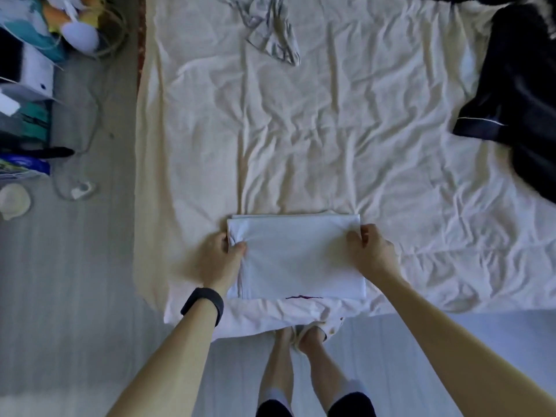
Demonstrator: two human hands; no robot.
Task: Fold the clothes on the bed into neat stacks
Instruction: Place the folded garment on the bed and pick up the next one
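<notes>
The frame is mostly filled by the bed [301, 130], which is covered with a creased cream sheet. At its right side a pile of dark clothing [517, 100] is seen lying unfolded. The folded white garment [296, 257] lies flat at the near edge of the bed as a neat rectangle, with its layered fold edge turned away from the person. A crumpled grey patterned garment [270, 28] is left at the far end, well apart from it. The white garment's left edge is pinched by the left hand [219, 257], thumb on top and fingers curled round the edge; its right edge near the far corner is gripped in the same way by the right hand [373, 251]. A black wristband [203, 305] is worn on the left wrist. The step in hand is judged to be the final squaring or lifting of this piece. For this to be done well, both sides should be held level and under even tension, so that the layers are not slid apart; the small bunching under the left thumb should be smoothed out before the piece is set on a stack.
</notes>
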